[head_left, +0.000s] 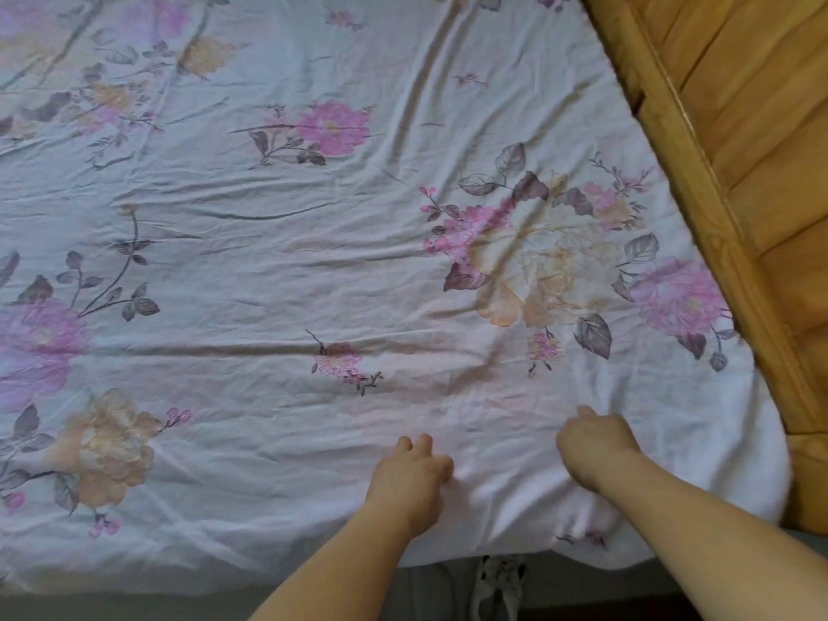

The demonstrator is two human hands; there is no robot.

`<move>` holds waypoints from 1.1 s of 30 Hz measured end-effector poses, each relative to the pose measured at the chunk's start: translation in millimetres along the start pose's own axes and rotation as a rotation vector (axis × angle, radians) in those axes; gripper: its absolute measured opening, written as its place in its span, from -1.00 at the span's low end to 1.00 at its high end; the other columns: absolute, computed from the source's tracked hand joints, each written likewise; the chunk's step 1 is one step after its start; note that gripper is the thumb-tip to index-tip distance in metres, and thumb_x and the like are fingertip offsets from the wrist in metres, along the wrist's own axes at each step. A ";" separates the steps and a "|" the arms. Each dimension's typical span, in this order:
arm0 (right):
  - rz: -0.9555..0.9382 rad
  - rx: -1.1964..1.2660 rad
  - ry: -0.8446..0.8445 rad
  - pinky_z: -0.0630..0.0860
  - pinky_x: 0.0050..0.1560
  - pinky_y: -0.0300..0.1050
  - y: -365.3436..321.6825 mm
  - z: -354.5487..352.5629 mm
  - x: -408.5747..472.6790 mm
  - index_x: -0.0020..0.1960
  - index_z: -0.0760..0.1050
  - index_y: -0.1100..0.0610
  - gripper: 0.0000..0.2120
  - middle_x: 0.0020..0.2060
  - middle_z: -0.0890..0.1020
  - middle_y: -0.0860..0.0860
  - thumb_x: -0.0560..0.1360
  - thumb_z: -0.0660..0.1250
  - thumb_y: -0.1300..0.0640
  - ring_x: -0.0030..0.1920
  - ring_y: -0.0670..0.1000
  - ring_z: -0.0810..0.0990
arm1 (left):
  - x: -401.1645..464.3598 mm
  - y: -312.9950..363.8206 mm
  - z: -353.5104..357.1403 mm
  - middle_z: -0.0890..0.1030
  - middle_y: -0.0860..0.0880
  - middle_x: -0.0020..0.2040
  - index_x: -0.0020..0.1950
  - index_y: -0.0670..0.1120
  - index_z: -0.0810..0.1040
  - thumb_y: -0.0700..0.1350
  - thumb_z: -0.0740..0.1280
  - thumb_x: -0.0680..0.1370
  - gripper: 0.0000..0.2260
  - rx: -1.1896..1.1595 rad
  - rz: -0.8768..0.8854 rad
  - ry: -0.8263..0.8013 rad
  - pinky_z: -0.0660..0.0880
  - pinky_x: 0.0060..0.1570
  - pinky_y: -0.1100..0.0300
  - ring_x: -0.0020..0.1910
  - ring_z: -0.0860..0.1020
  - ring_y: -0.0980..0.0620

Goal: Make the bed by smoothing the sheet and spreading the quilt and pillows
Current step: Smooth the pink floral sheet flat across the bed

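Here, seen from above, a person leans over a bed and works a sheet with two bare hands. The sheet is white with large pink, peach and grey flowers, and it covers nearly the whole view. It is creased all over, with long folds running across the middle and shorter wrinkles fanning out near the hands.

Both forearms reach in from the near edge of the bed, bare to the elbow. The left hand lies palm down on the sheet close to the near edge, its wrist straight and its back to the camera. Its fingers curl loosely, the knuckles raised; whether they pinch any cloth cannot be told. The right hand sits just beside it, nearer the bed's right corner, also palm down. Its fingers are bent under so that only the knuckles and the back of the hand show, and the cloth bunches in small folds around them. It seems to gather the sheet, though the grip itself is hidden.

Past the right hand, the sheet rounds over the near right corner in a plain white stretch. Along the bed's right edge runs a headboard of padded orange-brown panels with a matching frame. Below the near edge, between the forearms, a pale shoe with laces stands on a grey floor.
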State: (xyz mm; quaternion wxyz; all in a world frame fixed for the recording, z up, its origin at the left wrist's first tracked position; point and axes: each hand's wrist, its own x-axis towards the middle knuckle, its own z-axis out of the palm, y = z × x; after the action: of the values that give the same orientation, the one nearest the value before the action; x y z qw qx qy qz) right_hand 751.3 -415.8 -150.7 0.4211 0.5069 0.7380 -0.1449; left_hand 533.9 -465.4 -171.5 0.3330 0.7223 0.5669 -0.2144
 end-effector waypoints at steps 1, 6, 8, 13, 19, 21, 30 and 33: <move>0.034 0.024 0.030 0.39 0.19 -0.01 4.4 0.7 0.4 0.34 0.39 0.07 -0.62 0.32 0.39 0.03 0.57 0.06 0.27 0.36 0.07 0.30 | 4.9 6.0 -3.9 0.34 -0.09 0.25 0.27 -0.02 0.45 -0.12 0.20 0.57 -0.73 -0.005 0.026 -0.006 0.44 0.12 -0.04 0.27 0.30 -0.15; 0.199 0.211 0.006 0.47 0.13 0.04 19.6 4.9 1.5 0.39 0.24 0.02 -0.56 0.34 0.32 0.03 0.55 0.06 0.29 0.32 0.13 0.38 | 25.8 27.4 -21.1 0.26 -0.05 0.37 0.38 0.02 0.37 -0.08 0.21 0.57 -0.64 -0.035 0.041 -0.019 0.37 0.24 -0.08 0.36 0.22 -0.12; 0.325 0.168 -0.218 0.46 0.22 0.15 31.8 -5.2 0.8 0.42 0.31 0.09 -0.56 0.38 0.37 0.07 0.55 0.12 0.26 0.32 0.19 0.43 | 31.2 31.2 -28.4 0.28 -0.07 0.37 0.37 0.01 0.40 -0.09 0.19 0.59 -0.66 -0.033 0.034 -0.079 0.37 0.26 -0.06 0.36 0.24 -0.12; 0.342 0.255 -0.045 0.46 0.22 0.09 55.9 -43.2 8.9 0.38 0.34 0.12 -0.58 0.35 0.37 0.10 0.53 0.14 0.29 0.30 0.17 0.46 | 50.0 28.0 -60.6 0.31 -0.05 0.36 0.38 0.01 0.39 -0.09 0.20 0.59 -0.66 -0.092 0.027 -0.059 0.37 0.27 0.02 0.33 0.31 -0.10; 0.274 0.337 0.116 0.39 -0.09 -0.07 69.0 -111.7 45.4 0.33 0.36 0.15 -0.62 0.27 0.40 0.11 0.52 0.19 0.30 0.19 0.15 0.51 | 93.7 14.1 -124.8 0.32 -0.05 0.37 0.37 0.00 0.41 -0.08 0.22 0.59 -0.66 -0.128 0.009 0.052 0.41 0.25 0.02 0.33 0.34 -0.08; 0.249 0.339 0.144 0.36 -0.10 -0.08 75.6 -137.2 65.1 0.33 0.35 0.17 -0.63 0.25 0.41 0.12 0.53 0.19 0.30 0.18 0.16 0.52 | 115.3 7.4 -147.3 0.33 -0.05 0.36 0.36 0.00 0.41 -0.07 0.22 0.59 -0.66 -0.140 0.012 0.080 0.41 0.23 0.04 0.33 0.35 -0.07; 0.154 0.395 0.259 0.39 -0.09 -0.03 84.4 -220.1 163.8 0.33 0.34 0.18 -0.62 0.28 0.39 0.16 0.52 0.15 0.33 0.17 0.20 0.51 | 214.2 -35.5 -229.8 0.36 -0.09 0.32 0.33 -0.01 0.45 -0.08 0.24 0.56 -0.68 -0.133 -0.054 0.157 0.38 0.21 0.06 0.31 0.38 -0.12; 0.123 0.416 0.297 0.39 -0.08 -0.03 88.0 -238.0 193.2 0.35 0.31 0.19 -0.60 0.29 0.38 0.15 0.51 0.19 0.32 0.20 0.20 0.50 | 245.4 -45.9 -249.0 0.38 -0.10 0.31 0.30 0.02 0.48 -0.13 0.24 0.56 -0.69 -0.150 -0.047 0.181 0.41 0.22 0.05 0.28 0.40 -0.13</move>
State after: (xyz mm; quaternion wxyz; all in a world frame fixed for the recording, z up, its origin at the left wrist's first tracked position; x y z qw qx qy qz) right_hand 689.5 -103.2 -136.8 0.2029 0.6423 0.7138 -0.1916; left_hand 537.9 -112.9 -180.2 0.3283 0.6984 0.6258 -0.1131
